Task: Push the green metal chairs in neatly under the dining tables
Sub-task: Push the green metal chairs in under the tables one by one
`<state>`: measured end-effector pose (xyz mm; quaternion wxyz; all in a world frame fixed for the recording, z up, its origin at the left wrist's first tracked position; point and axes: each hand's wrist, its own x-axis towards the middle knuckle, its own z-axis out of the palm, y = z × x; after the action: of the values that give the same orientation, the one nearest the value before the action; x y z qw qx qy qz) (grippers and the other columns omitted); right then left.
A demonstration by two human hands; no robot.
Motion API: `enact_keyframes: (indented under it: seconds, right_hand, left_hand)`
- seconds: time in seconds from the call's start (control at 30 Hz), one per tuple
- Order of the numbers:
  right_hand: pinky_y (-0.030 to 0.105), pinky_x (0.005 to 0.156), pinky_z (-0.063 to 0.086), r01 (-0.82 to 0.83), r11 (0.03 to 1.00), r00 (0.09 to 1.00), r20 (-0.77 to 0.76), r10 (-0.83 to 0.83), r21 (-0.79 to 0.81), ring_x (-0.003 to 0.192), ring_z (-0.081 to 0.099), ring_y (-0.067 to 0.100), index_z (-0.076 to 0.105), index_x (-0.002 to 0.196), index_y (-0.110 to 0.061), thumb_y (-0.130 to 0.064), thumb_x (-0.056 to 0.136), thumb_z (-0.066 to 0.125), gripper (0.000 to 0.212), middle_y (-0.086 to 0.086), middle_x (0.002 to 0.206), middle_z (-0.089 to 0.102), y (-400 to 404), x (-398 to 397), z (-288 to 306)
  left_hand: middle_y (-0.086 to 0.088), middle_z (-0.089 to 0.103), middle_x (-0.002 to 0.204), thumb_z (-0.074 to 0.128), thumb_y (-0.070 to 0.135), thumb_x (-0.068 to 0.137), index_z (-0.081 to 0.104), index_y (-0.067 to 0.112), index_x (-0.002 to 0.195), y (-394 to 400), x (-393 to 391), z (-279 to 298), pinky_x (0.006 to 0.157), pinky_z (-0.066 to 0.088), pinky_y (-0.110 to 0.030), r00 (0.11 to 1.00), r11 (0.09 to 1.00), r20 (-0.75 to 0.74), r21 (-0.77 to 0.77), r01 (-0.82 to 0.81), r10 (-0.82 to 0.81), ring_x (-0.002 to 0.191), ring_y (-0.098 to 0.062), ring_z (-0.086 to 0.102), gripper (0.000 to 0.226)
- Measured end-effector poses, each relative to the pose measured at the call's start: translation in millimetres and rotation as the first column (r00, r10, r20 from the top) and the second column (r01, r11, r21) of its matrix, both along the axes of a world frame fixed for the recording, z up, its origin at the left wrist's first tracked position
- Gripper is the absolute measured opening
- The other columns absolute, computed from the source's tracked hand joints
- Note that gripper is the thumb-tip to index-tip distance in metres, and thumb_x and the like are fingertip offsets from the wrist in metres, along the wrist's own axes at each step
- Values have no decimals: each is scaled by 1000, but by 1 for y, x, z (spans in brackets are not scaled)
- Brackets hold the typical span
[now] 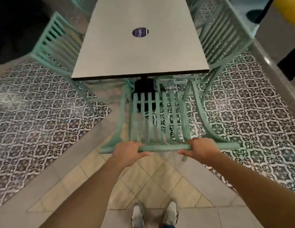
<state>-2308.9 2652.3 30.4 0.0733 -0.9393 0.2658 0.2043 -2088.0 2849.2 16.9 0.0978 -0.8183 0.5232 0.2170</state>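
Head view: both hands on top rail of the green chair [157, 122] at near end of the dining table [138, 41]. Left hand [127, 151] grips rail left of centre, fingers curled over it, thumb underneath. Right hand [198, 148] grips rail right of centre, fingers wrapped over, thumb pointing inward below the bar. Chair's slatted back faces the person; its front end is just under the table's near edge, most of the chair out on the floor. Left side chair [56, 40] and right side chair [224, 38] sit tight vs. the table's long edges. Open patterned floor tiles [36, 112] both sides of the chair. Round dark sticker [140, 32] mid tabletop. Shoes [154, 214] on plain tiles at bottom edge. Pic slightly blurred.
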Motion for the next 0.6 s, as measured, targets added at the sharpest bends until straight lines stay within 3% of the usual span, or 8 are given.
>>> enact_keyframes:
  seconds: [0.07, 0.17, 0.33, 0.4, 0.6]
  right_hand:
    - [23, 60, 53, -11, 1000, 1000, -5, 11, -24, 61, 58, 3, 56, 87, -29, -91, 70, 16, 76, -9, 70, 57, -1, -1, -4]
    - [24, 62, 54, -17, 999, 1000, -16, 17, -40, 62, 58, 4, 57, 85, -27, -92, 70, 17, 77, -9, 70, 58, 5, -2, -5]
    - [19, 59, 47, -18, 1000, 998, -63, 16, -20, 61, 54, 2, 59, 99, -29, -89, 74, 21, 75, -11, 69, 54, 37, -16, 0]
    - [20, 62, 50, -17, 1000, 998, -64, 17, -1, 66, 58, 3, 59, 104, -28, -88, 74, 20, 78, -10, 75, 58, 52, -21, -2]
    - [25, 66, 51, -38, 999, 998, -50, 38, -18, 70, 60, 9, 57, 98, -26, -89, 73, 17, 79, -8, 80, 61, 87, -11, -1]
  left_hand:
    - [6, 63, 93, 21, 83, 79, 56, 29, 103, 1, 3, -2, 75, 52, -37, 999, 999, -15, -18, 30, -30, 87, -17, 61, 69]
    - [8, 60, 85, 22, 85, 78, 49, 30, 89, 6, 4, -3, 74, 52, -38, 999, 999, -33, -32, 42, -43, 80, -15, 60, 62]
    - [5, 63, 96, 15, 87, 76, 55, 29, 114, 40, -10, -14, 75, 51, -38, 998, 997, 6, -35, 69, -69, 85, -17, 61, 79]
    - [6, 64, 100, 14, 87, 77, 53, 31, 122, 56, -13, -17, 77, 50, -38, 998, 997, 1, -39, 69, -69, 88, -17, 61, 82]
    - [7, 65, 101, 21, 84, 78, 49, 39, 128, 92, -6, -6, 80, 45, -37, 999, 1000, -34, -20, 13, -14, 94, -16, 61, 73]
